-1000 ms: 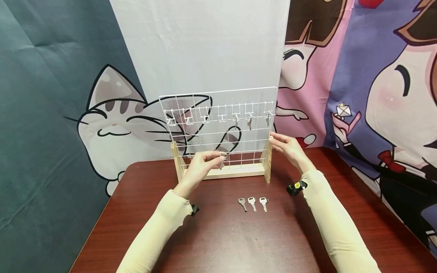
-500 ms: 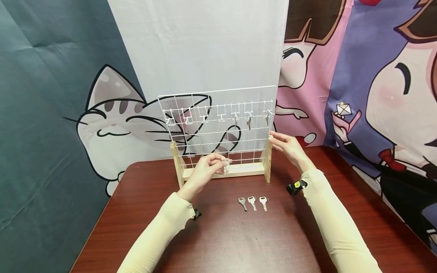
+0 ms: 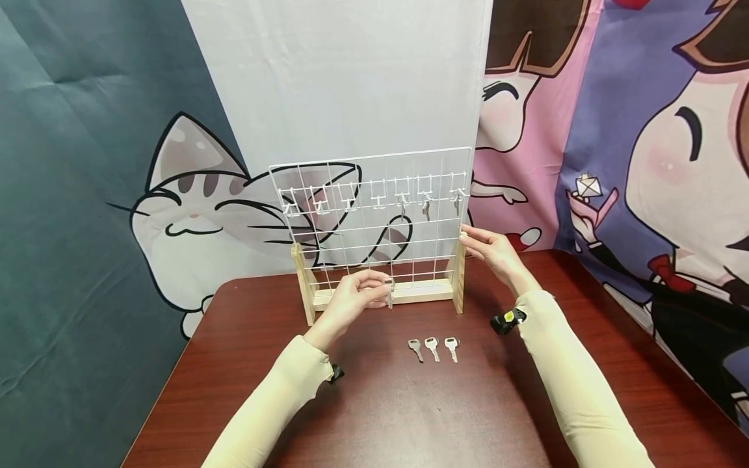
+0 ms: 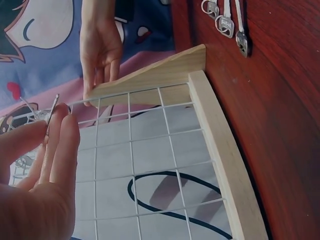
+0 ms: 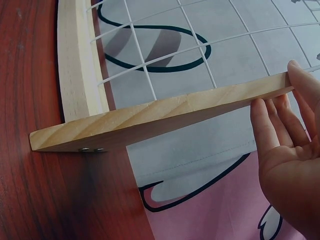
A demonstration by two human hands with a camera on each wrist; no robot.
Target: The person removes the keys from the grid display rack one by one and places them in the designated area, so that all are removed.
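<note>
Between thumb and fingertips, my left hand [image 3: 351, 300] pinches a metal key [image 3: 390, 298], blade pointing down, in front of the lower part of a white wire grid rack [image 3: 380, 242]. The left wrist view shows that key [image 4: 53, 109] edge-on. My right hand [image 3: 497, 255] grips the top of the rack's right wooden side support [image 5: 165, 111], thumb on one face and fingers on the other. Three keys hang on hooks at the grid's right, one of them a middle key [image 3: 426, 209]. Hooks farther left, such as one white hook [image 3: 321, 207], carry no key.
Three loose keys lie in a row on the brown table, in front of the rack: a left key [image 3: 415, 350], a middle key [image 3: 432, 348] and a right key [image 3: 451, 348]. A printed cloth backdrop [image 3: 351, 78] stands behind the table [image 3: 409, 416].
My left hand has moved down and slightly right with the key, which has turned in the fingers. The right hand stays on the side support.
</note>
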